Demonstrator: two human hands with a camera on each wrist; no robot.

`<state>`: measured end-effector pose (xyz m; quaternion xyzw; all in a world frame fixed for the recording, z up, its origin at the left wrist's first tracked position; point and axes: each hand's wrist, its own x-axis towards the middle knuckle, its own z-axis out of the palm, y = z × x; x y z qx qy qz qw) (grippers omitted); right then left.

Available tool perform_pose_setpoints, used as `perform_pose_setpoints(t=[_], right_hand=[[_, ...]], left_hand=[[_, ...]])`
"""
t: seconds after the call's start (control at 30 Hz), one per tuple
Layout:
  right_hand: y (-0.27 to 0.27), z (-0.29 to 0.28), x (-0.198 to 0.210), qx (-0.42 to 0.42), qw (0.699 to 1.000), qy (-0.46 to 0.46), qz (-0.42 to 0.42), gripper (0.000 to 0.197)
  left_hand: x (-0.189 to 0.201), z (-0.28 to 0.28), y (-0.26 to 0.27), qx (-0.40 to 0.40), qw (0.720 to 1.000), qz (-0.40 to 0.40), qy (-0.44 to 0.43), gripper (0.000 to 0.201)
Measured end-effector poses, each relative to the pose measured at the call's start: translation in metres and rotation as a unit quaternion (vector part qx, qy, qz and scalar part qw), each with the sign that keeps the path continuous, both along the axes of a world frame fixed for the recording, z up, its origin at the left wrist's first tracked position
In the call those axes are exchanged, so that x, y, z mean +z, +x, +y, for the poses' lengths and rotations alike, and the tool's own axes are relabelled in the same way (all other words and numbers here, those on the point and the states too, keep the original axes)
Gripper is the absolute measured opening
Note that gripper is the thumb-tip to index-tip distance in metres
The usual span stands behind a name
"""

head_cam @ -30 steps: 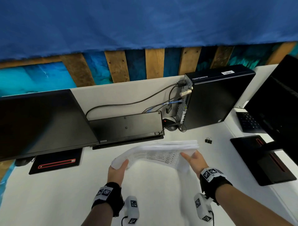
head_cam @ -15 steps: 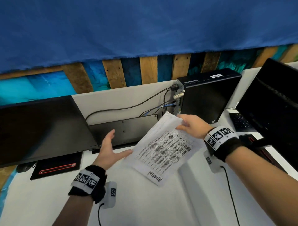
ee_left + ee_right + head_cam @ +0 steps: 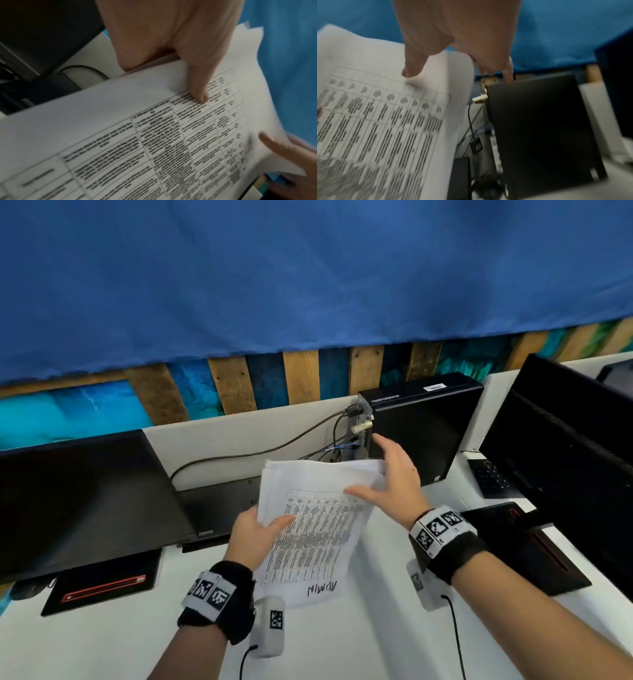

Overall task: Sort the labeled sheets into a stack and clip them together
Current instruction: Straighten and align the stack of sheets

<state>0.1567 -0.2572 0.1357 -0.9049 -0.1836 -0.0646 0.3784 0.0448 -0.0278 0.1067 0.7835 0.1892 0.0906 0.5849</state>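
A stack of white sheets hangs tilted above the white desk. Its top page shows a printed table and the handwritten word ADMIN at the near end. My left hand grips the stack's left edge, thumb on top and the other fingers hidden beneath. My right hand is at the far right corner: its thumb touches the top page, and its straight fingers reach past the paper's edge towards the computer tower. No clip shows in any view.
A black computer tower with cables stands just behind the sheets. A dark monitor is at the left and another at the right. A keyboard leans behind the stack. A second keyboard lies at the right.
The right hand lifted the stack off the desk and passed it over. The left hand now grips its left edge, and the right hand has let go, keeping only its thumb on the page.
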Motion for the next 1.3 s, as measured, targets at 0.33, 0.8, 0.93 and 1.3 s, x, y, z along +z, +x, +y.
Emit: perform_pose_setpoints(t=[0.33, 0.8, 0.93, 1.3], right_hand=[[-0.029, 0.014, -0.041, 0.081, 0.894, 0.356, 0.259, 0.038], [-0.052, 0.032, -0.074, 0.070, 0.905, 0.317, 0.275, 0.014], [-0.049, 0.044, -0.045, 0.083, 0.895, 0.353, 0.261, 0.018], [-0.047, 0.040, -0.056, 0.046, 0.899, 0.357, 0.250, 0.030]], left_hand=[[-0.021, 0.003, -0.014, 0.063, 0.991, -0.034, -0.114, 0.018], [-0.042, -0.017, -0.032, 0.137, 0.961, -0.154, -0.186, 0.021], [-0.014, -0.026, -0.013, 0.134, 0.960, -0.189, -0.157, 0.018], [-0.018, -0.020, -0.010, 0.146, 0.957, -0.196, -0.157, 0.015]])
